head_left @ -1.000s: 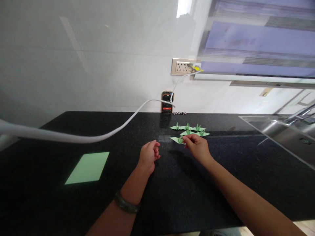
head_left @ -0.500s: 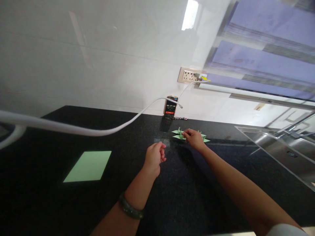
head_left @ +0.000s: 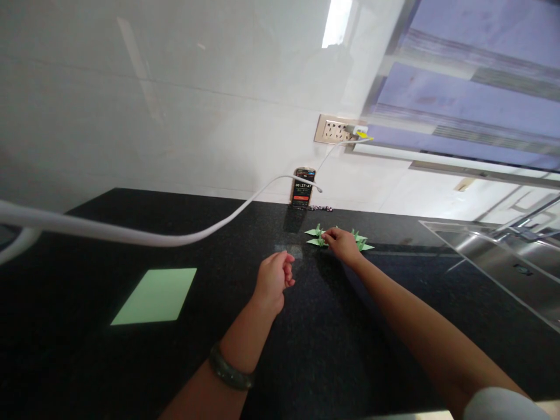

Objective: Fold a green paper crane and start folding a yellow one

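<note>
Several small green paper cranes [head_left: 315, 235] lie in a cluster on the black counter [head_left: 341, 326] near the back wall. My right hand [head_left: 343, 245] reaches over them, fingers pinched on one crane at the cluster's left side, and it hides part of the group. My left hand [head_left: 273, 280] rests on the counter a little nearer to me, fingers curled loosely with nothing visible in them; a dark bracelet sits on that wrist. A flat light green paper square [head_left: 155, 296] lies on the counter to the left.
A phone [head_left: 303, 187] showing a timer leans against the white wall behind the cranes. A white cable [head_left: 144, 234] runs from the left across the counter up to a wall socket [head_left: 335, 129]. A steel sink [head_left: 503, 256] is at the right.
My right hand has carried a crane away from me to the back of the cluster, near the phone. My left hand has barely moved. The view has tilted slightly.
</note>
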A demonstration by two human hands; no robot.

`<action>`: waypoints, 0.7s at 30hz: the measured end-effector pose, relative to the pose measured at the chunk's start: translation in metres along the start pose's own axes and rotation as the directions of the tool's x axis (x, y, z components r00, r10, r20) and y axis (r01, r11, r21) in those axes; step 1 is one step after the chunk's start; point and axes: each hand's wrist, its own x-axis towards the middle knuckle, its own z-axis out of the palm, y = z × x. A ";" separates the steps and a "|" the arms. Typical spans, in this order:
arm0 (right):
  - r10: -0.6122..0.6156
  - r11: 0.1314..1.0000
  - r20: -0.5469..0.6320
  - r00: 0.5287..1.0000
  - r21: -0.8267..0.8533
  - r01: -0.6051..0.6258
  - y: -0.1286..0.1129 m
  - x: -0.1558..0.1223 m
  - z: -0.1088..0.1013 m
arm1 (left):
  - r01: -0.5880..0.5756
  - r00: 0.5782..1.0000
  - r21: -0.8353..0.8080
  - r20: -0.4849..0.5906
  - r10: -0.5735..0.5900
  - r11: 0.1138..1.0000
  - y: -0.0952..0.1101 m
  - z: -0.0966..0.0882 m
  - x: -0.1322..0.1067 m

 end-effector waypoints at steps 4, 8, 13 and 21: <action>0.008 1.000 -0.011 1.000 0.005 -0.008 0.002 0.001 0.001 | -0.001 1.000 0.006 -0.004 0.001 1.000 0.000 0.000 0.000; 0.016 1.000 -0.034 0.999 0.017 -0.016 0.002 0.002 -0.003 | 0.003 1.000 0.001 -0.004 -0.003 1.000 -0.001 0.000 0.000; -0.007 0.999 -0.107 0.994 0.038 0.011 -0.018 -0.011 -0.020 | -0.001 1.000 0.001 -0.009 0.001 1.000 0.001 0.000 0.000; -0.394 0.919 0.261 0.881 0.140 0.369 -0.099 -0.107 -0.012 | -0.086 0.996 -0.052 -0.043 0.084 0.995 0.011 -0.007 0.005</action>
